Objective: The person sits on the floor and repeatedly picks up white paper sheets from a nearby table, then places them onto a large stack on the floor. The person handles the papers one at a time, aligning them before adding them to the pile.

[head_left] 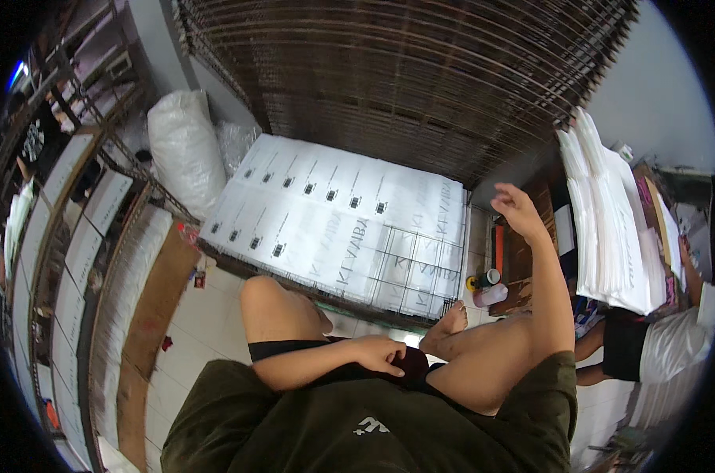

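- White sheets (310,213) lie flat, far centre, before the raised racks (405,79).
- Near: left hand (377,353), fingers loosely bent, gripping nothing visible.
- Right hand (517,211), raised left of the stack (614,229): fingers parted, empty.
- Probably laying out sheets; adding one would need both hands.

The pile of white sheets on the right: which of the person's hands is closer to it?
Right. The right hand is raised to the left of the white pile, not touching it. The left hand is lower and farther left, by the dark shirt.
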Demonstrator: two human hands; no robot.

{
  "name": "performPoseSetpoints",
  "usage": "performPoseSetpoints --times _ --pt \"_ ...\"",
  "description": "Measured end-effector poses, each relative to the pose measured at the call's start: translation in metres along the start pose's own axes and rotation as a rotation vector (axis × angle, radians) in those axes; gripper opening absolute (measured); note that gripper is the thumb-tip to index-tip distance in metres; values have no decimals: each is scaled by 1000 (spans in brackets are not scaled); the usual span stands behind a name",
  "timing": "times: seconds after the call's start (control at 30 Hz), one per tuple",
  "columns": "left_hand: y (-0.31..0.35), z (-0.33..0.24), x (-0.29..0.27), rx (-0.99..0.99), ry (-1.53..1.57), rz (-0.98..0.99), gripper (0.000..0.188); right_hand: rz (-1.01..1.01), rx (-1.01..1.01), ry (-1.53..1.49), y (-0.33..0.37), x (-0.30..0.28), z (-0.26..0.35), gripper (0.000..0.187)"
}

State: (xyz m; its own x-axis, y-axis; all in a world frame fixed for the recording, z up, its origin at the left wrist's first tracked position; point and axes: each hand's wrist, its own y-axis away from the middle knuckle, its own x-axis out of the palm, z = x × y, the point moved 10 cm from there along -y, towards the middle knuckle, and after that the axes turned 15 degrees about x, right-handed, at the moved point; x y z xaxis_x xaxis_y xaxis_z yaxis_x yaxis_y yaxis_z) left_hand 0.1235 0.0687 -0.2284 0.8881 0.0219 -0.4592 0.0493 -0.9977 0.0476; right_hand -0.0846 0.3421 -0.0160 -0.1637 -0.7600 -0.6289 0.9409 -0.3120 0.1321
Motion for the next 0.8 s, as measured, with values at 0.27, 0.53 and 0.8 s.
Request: performPoseSetpoints --times 0.27,0.53,0.8 --pt "25 56 59 -221 39 -54 63 536 -675 66 244 76 157 48" --pt "0 132 70 -155 -258 -91 61 718 -761 65 270 107 137 51" --pt "-11 130 63 -232 -147 -53 60 747 -782 35 268 101 129 55"
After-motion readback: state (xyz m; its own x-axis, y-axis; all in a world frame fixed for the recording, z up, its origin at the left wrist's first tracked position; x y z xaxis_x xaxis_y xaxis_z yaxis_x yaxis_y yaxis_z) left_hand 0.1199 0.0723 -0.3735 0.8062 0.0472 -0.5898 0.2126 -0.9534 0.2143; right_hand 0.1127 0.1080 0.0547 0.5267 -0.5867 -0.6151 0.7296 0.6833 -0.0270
